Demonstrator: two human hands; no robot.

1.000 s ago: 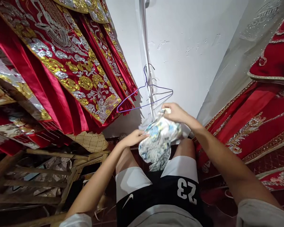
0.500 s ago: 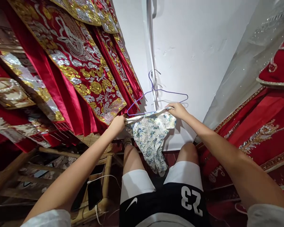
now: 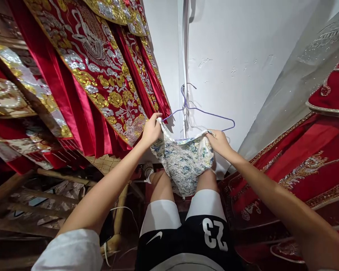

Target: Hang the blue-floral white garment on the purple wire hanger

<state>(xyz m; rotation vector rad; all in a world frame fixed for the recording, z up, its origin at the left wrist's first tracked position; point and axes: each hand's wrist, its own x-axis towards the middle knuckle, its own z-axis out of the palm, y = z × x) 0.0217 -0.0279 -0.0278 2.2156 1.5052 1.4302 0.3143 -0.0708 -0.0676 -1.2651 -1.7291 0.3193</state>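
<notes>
The white wall (image 3: 228,37) is the biggest thing I see. A red robe (image 3: 101,75) hangs on my left, with its top cut off. The flowery cloth (image 3: 183,162) is right in front of me. It looks light, soft and crumply, so I think its top edge is best to hold. It hides the left end of the purple hanger (image 3: 185,104) and some of its bottom bar. My left hand (image 3: 151,130) and right hand (image 3: 219,142) each pinch that edge closed, with some fingers hidden in the folds
</notes>
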